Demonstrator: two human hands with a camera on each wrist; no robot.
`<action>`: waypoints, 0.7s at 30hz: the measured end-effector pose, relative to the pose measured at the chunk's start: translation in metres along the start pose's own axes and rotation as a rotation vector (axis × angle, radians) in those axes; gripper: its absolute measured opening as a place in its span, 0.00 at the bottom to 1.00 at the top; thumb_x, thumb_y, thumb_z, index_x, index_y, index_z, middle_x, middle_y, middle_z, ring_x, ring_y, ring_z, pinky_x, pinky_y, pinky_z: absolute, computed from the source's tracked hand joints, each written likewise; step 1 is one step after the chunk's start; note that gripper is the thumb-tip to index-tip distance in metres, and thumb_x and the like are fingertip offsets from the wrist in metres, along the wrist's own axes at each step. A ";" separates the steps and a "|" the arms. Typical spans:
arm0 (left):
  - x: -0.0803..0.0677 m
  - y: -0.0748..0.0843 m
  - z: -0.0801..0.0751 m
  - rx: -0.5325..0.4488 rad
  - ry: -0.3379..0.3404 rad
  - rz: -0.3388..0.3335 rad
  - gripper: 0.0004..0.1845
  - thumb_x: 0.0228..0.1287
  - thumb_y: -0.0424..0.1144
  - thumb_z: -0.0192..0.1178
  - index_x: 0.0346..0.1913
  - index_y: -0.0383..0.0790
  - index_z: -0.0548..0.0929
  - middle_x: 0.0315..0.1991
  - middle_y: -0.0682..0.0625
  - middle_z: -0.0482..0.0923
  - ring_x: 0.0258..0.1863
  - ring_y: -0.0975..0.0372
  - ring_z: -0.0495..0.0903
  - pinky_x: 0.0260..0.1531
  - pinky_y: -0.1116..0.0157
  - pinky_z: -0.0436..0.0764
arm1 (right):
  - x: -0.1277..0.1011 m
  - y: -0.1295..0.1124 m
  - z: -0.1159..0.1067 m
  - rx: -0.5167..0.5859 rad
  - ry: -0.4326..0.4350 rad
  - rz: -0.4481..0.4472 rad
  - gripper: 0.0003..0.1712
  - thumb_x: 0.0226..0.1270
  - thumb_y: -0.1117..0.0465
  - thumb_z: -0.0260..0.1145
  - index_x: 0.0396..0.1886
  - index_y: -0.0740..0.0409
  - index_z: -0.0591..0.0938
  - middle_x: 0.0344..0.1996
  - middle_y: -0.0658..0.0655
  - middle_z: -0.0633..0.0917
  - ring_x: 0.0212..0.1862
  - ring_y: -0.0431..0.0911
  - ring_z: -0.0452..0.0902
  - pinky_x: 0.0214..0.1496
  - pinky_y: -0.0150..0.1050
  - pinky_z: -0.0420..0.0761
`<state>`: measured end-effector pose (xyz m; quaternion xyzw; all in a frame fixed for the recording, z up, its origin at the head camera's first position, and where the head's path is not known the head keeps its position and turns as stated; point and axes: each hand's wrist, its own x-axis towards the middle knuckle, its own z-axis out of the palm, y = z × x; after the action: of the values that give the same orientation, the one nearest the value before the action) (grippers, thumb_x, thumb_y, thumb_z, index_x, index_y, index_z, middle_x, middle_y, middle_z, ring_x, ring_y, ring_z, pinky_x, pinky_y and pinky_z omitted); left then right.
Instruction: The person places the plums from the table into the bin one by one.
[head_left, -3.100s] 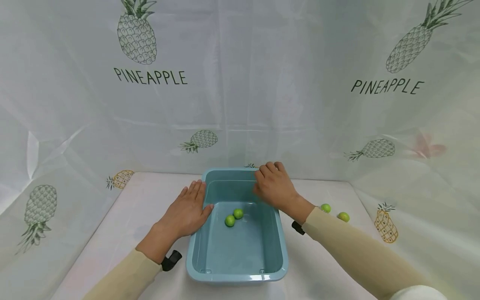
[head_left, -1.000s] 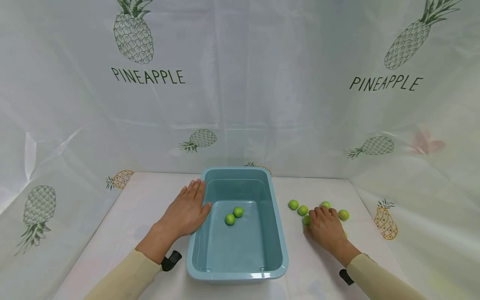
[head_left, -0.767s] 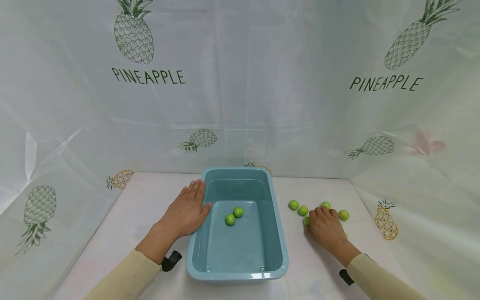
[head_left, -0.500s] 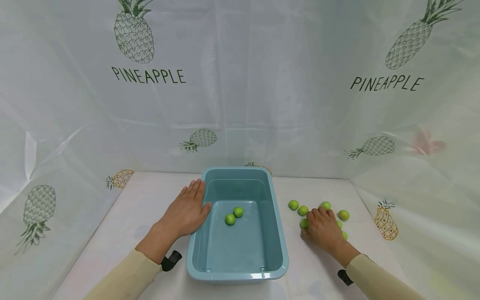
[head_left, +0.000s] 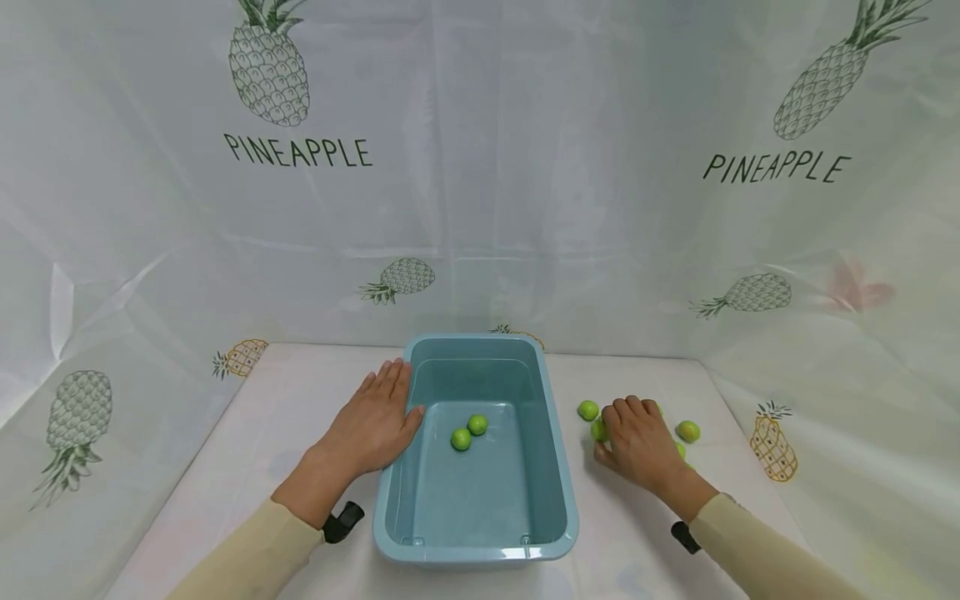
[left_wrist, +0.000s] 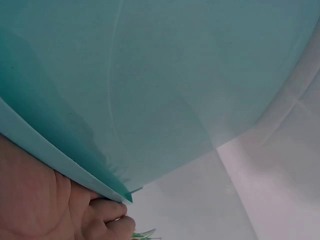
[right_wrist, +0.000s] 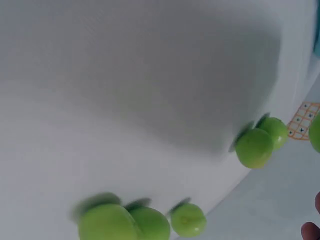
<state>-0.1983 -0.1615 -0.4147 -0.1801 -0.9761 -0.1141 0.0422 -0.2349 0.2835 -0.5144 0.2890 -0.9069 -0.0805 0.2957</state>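
On a pale tabletop point(head_left: 300, 387), the left hand point(head_left: 367, 427) lies straight-fingered along a blue basin point(head_left: 472, 553), seemingly steadying it; the right hand point(head_left: 637, 439) pinches a green fruit point(head_left: 598, 430) outside; two fruits point(head_left: 461, 439) sit inside.

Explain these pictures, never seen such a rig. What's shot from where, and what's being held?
There's no robot: these are a person's two bare hands. The wide picture comes from a head-worn camera looking forward and down; the close ones come from a camera on each wrist. On the white table stands a blue tub with two round green fruits inside; loose fruits lie to its right. The left hand rests along the tub's left rim. The right hand appears to pinch one fruit.
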 end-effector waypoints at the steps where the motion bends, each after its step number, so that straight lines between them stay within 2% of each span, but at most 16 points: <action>1: 0.000 0.000 0.000 0.002 0.000 0.001 0.40 0.83 0.51 0.49 0.80 0.21 0.56 0.82 0.28 0.54 0.83 0.38 0.53 0.80 0.40 0.58 | 0.002 0.001 -0.002 -0.008 0.000 -0.005 0.21 0.55 0.49 0.70 0.32 0.61 0.74 0.24 0.53 0.69 0.33 0.53 0.69 0.41 0.51 0.76; 17: 0.000 0.002 -0.003 0.027 -0.012 -0.005 0.40 0.83 0.52 0.48 0.80 0.22 0.56 0.82 0.29 0.54 0.83 0.38 0.53 0.81 0.41 0.56 | 0.028 0.002 -0.022 -0.024 0.016 -0.072 0.21 0.56 0.48 0.69 0.33 0.60 0.74 0.26 0.55 0.72 0.34 0.53 0.69 0.42 0.50 0.75; 21: 0.000 0.002 -0.004 0.027 -0.015 -0.006 0.40 0.83 0.52 0.48 0.80 0.22 0.55 0.82 0.29 0.54 0.83 0.38 0.52 0.81 0.41 0.56 | 0.034 0.001 -0.026 -0.014 0.044 -0.084 0.21 0.56 0.49 0.69 0.32 0.60 0.74 0.26 0.55 0.72 0.34 0.53 0.69 0.41 0.50 0.75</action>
<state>-0.1974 -0.1606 -0.4103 -0.1775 -0.9783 -0.0998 0.0370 -0.2425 0.2657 -0.4766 0.3266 -0.8867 -0.0931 0.3139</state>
